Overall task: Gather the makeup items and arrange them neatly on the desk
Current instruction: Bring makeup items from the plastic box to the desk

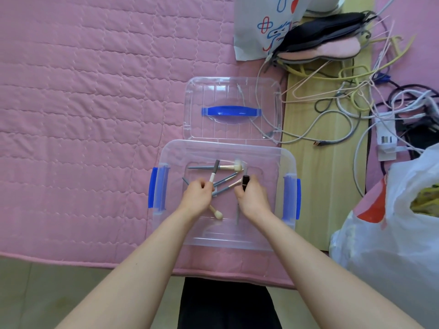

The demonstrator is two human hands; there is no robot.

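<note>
Both hands are down inside the clear storage box (pixel 166 153) on the pink quilt (pixel 83 103): the left hand (pixel 198 195) grips a white-and-grey makeup stick (pixel 213 173) that juts up past its knuckles, and the right hand (pixel 253 195) is curled around a black tube (pixel 245 181) standing out above its fingers. Between the two grips lie grey-handled brushes (pixel 225 179), and a fluffy-tipped brush (pixel 228 166) rests just beyond them. A small puff-tipped brush (pixel 217 213) pokes out below the left wrist, while the box's lid (pixel 232 108) with the blue handle lies farther ahead.
</note>
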